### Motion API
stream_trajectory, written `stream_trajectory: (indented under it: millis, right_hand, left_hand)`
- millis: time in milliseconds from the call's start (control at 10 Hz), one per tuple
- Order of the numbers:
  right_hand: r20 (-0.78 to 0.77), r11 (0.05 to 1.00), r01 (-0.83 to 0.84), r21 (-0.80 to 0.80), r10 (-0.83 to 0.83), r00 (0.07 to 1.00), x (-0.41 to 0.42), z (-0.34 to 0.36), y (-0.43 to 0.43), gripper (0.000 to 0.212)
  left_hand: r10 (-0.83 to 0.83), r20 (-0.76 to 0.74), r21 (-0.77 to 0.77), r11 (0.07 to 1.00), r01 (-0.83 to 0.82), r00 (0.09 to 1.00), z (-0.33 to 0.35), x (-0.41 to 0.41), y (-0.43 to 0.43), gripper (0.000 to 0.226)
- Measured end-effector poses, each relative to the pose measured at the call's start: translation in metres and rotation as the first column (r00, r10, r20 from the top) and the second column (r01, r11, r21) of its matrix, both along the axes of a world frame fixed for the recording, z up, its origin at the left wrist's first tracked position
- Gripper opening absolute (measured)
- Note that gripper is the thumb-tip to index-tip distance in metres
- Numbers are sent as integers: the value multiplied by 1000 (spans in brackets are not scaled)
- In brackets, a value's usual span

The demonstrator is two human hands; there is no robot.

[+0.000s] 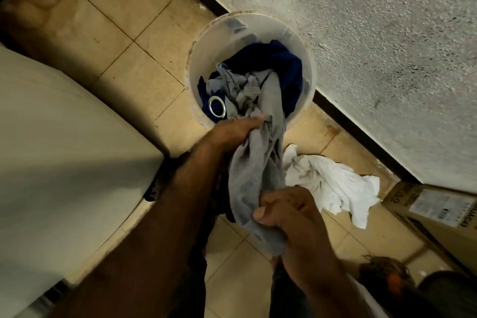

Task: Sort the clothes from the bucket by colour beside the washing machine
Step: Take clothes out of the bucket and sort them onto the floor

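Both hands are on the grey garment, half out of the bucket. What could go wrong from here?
The grey garment still trails into the bucket over the dark blue fabric with its metal ring; pulling may drag that out too, or tip the bucket. Dropped carelessly by the left hand or right hand, it could land on the white cloth, mixing colours.

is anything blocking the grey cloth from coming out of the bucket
Nothing visible blocks it. The grey cloth, held by the left hand and right hand, lies on top of the blue clothes and passes over the bucket rim.
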State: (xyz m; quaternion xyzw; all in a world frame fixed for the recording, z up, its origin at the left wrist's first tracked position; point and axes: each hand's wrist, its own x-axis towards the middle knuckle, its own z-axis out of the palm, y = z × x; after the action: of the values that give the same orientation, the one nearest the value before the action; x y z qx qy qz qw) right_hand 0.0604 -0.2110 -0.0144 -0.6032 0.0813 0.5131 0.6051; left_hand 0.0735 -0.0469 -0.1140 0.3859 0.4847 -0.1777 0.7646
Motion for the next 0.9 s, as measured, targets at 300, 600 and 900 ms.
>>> stream_trajectory:
  millis: [300,600,900]
  right_hand:
    - [404,937,125,-326,19,914,41,-70,18,31]
    - [428,911,-15,-413,209,879,55,-107,57,24]
    - [238,859,-43,-511,189,953,68,-114,67,53]
  left_hand:
    - [-39,-246,695,690,205,968,-15,-10,-1,52]
    - [9,-162,944,292,152,987,-24,-27,-25,37]
    - [-89,83,930,365,-45,993,-19,-49,-52,29]
